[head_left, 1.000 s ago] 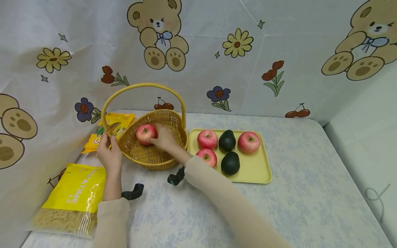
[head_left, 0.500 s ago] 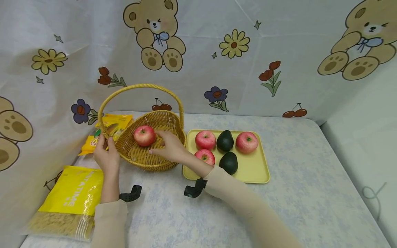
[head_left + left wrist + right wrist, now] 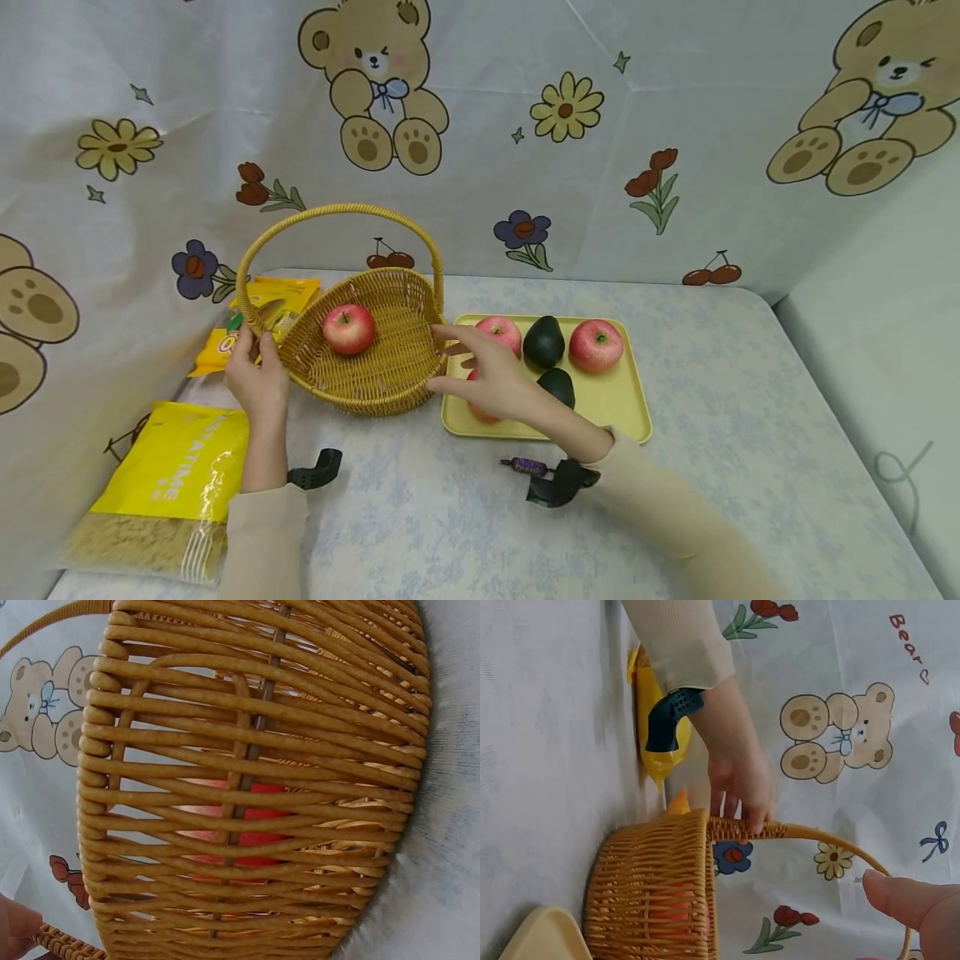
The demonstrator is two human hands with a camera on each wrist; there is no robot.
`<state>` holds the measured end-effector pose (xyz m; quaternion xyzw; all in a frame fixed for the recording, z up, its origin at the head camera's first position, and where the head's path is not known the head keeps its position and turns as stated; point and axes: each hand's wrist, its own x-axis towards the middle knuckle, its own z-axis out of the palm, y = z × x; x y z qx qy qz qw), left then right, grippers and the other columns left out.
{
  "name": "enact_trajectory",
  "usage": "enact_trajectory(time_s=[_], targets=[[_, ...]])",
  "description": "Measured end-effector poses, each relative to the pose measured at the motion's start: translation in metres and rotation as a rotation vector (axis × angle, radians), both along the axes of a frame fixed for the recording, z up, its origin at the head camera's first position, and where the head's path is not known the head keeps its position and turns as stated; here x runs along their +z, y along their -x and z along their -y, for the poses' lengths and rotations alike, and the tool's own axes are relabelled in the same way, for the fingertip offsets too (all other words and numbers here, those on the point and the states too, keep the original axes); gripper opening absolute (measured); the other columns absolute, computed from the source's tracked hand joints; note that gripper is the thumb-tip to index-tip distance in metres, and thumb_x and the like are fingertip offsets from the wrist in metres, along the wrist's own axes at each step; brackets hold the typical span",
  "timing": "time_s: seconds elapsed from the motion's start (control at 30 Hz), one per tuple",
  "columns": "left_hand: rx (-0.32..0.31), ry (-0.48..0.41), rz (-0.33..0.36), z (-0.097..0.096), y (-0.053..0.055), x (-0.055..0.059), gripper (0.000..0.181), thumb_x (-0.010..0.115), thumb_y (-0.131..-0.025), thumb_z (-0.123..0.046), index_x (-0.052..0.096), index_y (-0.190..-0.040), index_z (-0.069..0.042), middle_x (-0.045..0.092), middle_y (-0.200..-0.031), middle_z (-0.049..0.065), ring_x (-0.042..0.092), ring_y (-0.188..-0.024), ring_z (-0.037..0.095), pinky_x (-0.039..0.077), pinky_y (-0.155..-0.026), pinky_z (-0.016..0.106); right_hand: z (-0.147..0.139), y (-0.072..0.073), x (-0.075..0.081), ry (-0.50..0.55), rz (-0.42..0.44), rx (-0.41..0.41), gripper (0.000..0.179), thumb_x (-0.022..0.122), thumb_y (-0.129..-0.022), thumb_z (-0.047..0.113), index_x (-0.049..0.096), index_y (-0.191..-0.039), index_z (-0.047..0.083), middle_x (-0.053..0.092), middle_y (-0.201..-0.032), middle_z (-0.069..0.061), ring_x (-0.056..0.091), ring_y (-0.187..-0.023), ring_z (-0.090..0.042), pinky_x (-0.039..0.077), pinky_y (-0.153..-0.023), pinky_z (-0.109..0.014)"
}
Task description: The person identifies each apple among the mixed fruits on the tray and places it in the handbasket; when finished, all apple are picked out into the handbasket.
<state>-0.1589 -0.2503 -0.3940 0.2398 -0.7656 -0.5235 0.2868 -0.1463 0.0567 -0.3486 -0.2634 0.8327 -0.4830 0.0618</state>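
My left hand grips the base of the handle on the left side of a wicker basket. One red apple sits inside, and its red skin shows through the weave in the left wrist view. My right hand holds nothing; its fingers are spread above the left edge of a yellow tray, beside the basket's right rim. On the tray are three apples and two dark avocados. The hand partly covers the two left apples and the nearer avocado.
A yellow bag of pasta lies at the front left of the table. Yellow packets lie behind the basket's left side. A cloth printed with bears hangs at the back, and a thin cord is on the right.
My right hand let go of the apple in the basket, drew back out to the right and is now over the tray's left side. My left hand keeps its grip on the handle.
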Motion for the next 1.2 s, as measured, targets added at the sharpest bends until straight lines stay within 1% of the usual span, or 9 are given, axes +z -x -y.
enact_trajectory(time_s=[0.2, 0.4, 0.5, 0.7, 0.77, 0.87, 0.97, 1.03, 1.2], targets=[[0.002, 0.011, -0.002, 0.0, -0.001, 0.0, 0.043, 0.046, -0.103, -0.019, 0.045, -0.147, -0.017, 0.053, -0.144, 0.007, 0.053, -0.129, 0.022, 0.045, -0.108, 0.035, -0.042, -0.004, 0.003, 0.048, -0.058, -0.076, 0.067, 0.079, -0.082, 0.02, 0.05, -0.142, 0.009, 0.055, -0.141, -0.011, 0.06, -0.12, -0.03, 0.052, -0.098, -0.046], [0.008, 0.007, -0.008, 0.001, 0.0, -0.001, 0.043, 0.046, -0.103, -0.019, 0.045, -0.146, -0.018, 0.053, -0.144, 0.007, 0.053, -0.129, 0.022, 0.045, -0.108, 0.034, -0.078, -0.001, 0.002, 0.027, -0.124, -0.171, 0.066, 0.078, -0.083, 0.016, 0.05, -0.141, 0.006, 0.055, -0.141, -0.012, 0.059, -0.12, -0.031, 0.051, -0.099, -0.047], [0.011, 0.003, -0.007, 0.001, 0.0, -0.001, 0.043, 0.046, -0.103, -0.019, 0.046, -0.146, -0.018, 0.053, -0.144, 0.007, 0.053, -0.129, 0.021, 0.045, -0.108, 0.033, -0.095, 0.002, 0.0, 0.024, -0.136, -0.221, 0.064, 0.077, -0.084, 0.015, 0.049, -0.142, 0.007, 0.055, -0.141, -0.013, 0.058, -0.12, -0.032, 0.051, -0.098, -0.049], [0.011, 0.008, -0.003, 0.001, 0.0, -0.002, 0.043, 0.046, -0.103, -0.019, 0.045, -0.147, -0.019, 0.054, -0.144, 0.006, 0.054, -0.128, 0.021, 0.045, -0.107, 0.033, -0.128, 0.009, -0.009, 0.045, -0.132, -0.32, 0.063, 0.076, -0.086, 0.016, 0.049, -0.143, 0.012, 0.054, -0.142, -0.011, 0.056, -0.123, -0.029, 0.048, -0.101, -0.051], [0.008, 0.01, -0.003, 0.001, 0.0, -0.002, 0.043, 0.046, -0.103, -0.019, 0.045, -0.147, -0.019, 0.054, -0.144, 0.006, 0.054, -0.128, 0.022, 0.046, -0.107, 0.033, -0.138, 0.011, -0.012, 0.057, -0.159, -0.351, 0.063, 0.076, -0.086, 0.015, 0.049, -0.143, 0.011, 0.054, -0.141, -0.013, 0.056, -0.123, -0.028, 0.049, -0.101, -0.045], [0.007, 0.012, -0.005, 0.001, 0.0, -0.002, 0.043, 0.047, -0.103, -0.019, 0.045, -0.147, -0.019, 0.054, -0.143, 0.006, 0.054, -0.128, 0.022, 0.046, -0.106, 0.034, -0.153, 0.014, -0.016, 0.07, -0.203, -0.408, 0.063, 0.076, -0.085, 0.012, 0.05, -0.142, 0.01, 0.055, -0.14, -0.012, 0.056, -0.122, -0.027, 0.05, -0.099, -0.027], [0.011, 0.013, -0.002, 0.0, 0.001, -0.002, 0.043, 0.047, -0.103, -0.019, 0.045, -0.147, -0.019, 0.054, -0.143, 0.006, 0.054, -0.128, 0.021, 0.046, -0.107, 0.033, -0.166, 0.018, -0.021, 0.071, -0.24, -0.467, 0.064, 0.077, -0.084, 0.01, 0.05, -0.142, 0.01, 0.056, -0.139, -0.013, 0.056, -0.121, -0.027, 0.046, -0.095, -0.011], [0.013, 0.011, 0.0, 0.0, 0.001, -0.002, 0.044, 0.047, -0.103, -0.02, 0.045, -0.147, -0.019, 0.053, -0.144, 0.006, 0.054, -0.128, 0.021, 0.046, -0.107, 0.033, -0.174, 0.02, -0.024, 0.074, -0.24, -0.501, 0.065, 0.077, -0.084, 0.011, 0.05, -0.142, 0.01, 0.056, -0.139, -0.013, 0.055, -0.122, -0.028, 0.044, -0.093, -0.007], [0.011, 0.006, 0.01, -0.001, 0.001, -0.001, 0.044, 0.046, -0.103, -0.019, 0.043, -0.147, -0.02, 0.052, -0.145, 0.006, 0.053, -0.129, 0.02, 0.045, -0.108, 0.033, -0.186, 0.024, -0.033, 0.072, -0.212, -0.552, 0.068, 0.077, -0.083, 0.009, 0.047, -0.145, 0.01, 0.053, -0.142, -0.014, 0.053, -0.125, -0.031, 0.045, -0.093, -0.009]])
